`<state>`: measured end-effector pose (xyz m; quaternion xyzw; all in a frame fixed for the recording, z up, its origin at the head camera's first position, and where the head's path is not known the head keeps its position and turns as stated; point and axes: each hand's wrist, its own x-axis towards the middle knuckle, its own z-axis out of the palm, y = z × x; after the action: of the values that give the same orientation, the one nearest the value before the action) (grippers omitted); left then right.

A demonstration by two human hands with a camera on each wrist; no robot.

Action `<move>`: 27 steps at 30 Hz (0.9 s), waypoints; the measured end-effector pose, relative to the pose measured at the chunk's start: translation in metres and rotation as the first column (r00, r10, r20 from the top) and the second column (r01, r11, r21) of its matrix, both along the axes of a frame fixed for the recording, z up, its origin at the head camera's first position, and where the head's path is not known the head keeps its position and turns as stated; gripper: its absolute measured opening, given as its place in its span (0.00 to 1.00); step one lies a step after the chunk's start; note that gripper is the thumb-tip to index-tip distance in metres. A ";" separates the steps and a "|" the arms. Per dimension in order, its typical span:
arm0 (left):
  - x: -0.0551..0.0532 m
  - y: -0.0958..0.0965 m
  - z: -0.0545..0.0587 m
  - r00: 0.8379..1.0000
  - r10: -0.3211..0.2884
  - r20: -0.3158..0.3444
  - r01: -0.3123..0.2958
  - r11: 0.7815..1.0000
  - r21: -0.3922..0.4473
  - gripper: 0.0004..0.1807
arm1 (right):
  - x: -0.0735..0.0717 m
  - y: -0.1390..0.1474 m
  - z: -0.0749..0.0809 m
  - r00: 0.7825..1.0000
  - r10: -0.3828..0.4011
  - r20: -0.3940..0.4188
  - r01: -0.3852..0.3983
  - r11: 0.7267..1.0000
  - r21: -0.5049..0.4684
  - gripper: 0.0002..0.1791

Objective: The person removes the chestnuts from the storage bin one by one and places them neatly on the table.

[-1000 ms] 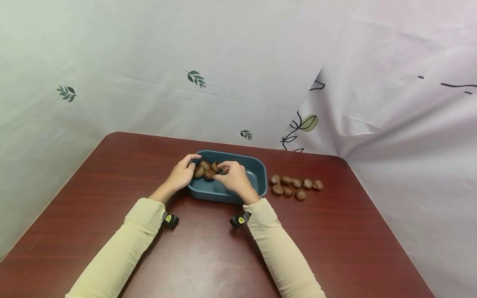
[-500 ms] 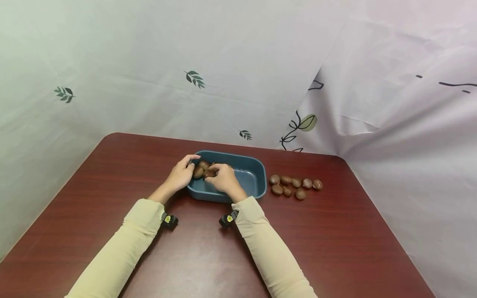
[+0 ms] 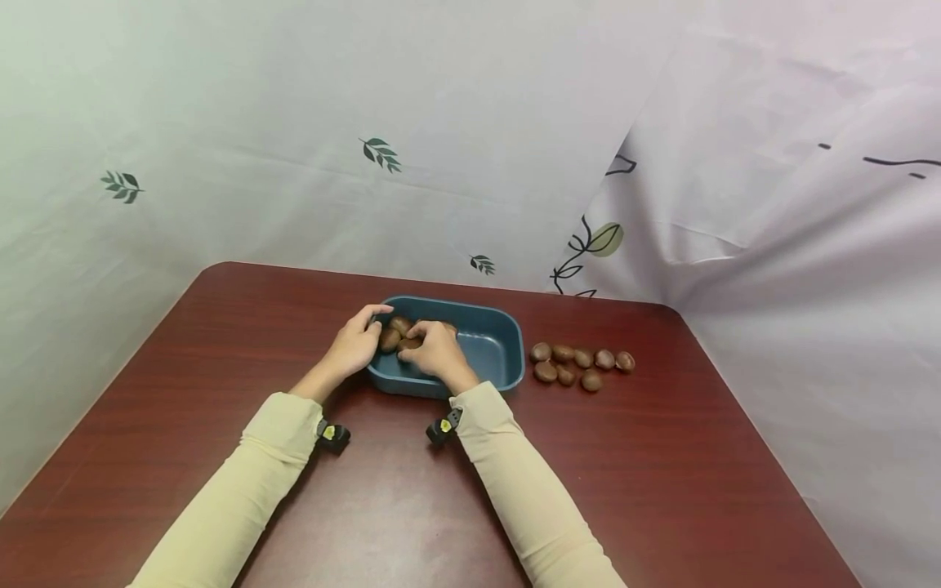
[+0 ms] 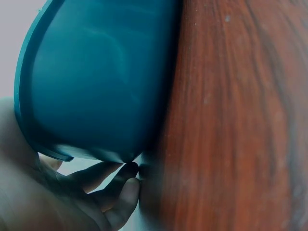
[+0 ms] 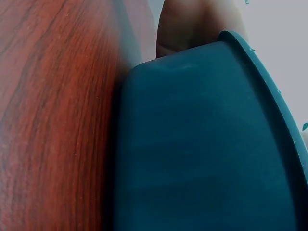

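A blue plastic box [image 3: 481,353] stands on the table with several brown chestnuts [image 3: 390,340] grouped in its left end. In the head view my left hand [image 3: 354,343] grips that end; the left wrist view has its fingers [image 4: 126,198] against the outside of the end wall. My right hand [image 3: 438,351] reaches over the near rim into the box. Its thumb and index finger are curled about a chestnut [image 3: 408,345] beside the others. The right wrist view is filled mostly by the box's outer wall [image 5: 192,144], so the right fingertips are hidden there.
To the right of the box, several more chestnuts [image 3: 563,354] lie in two loose rows on the dark red wooden table [image 3: 397,506]. A pale cloth [image 3: 294,163] with leaf prints hangs behind the table and along its sides.
My right hand has moved left and lower inside the box, to the chestnuts at its left end. My left hand keeps its place at the box's end.
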<state>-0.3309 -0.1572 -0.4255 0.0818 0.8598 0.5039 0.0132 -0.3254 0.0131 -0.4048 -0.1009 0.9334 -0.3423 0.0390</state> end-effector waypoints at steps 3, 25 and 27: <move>0.000 0.000 0.000 1.000 0.001 0.000 -0.001 1.000 -0.002 0.22 | -0.001 0.000 0.000 1.000 0.014 -0.010 -0.014 1.000 -0.006 0.16; 0.001 0.000 0.000 1.000 -0.002 0.001 0.002 1.000 -0.007 0.23 | -0.001 0.002 -0.002 0.999 -0.016 -0.040 0.016 1.000 -0.019 0.06; 0.001 0.001 0.000 1.000 0.001 0.000 -0.001 1.000 -0.009 0.23 | 0.000 0.005 0.000 0.998 -0.003 -0.065 -0.001 0.999 -0.053 0.08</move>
<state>-0.3299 -0.1567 -0.4256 0.0814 0.8621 0.5000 0.0132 -0.3250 0.0182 -0.4045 -0.1125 0.9249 -0.3632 0.0056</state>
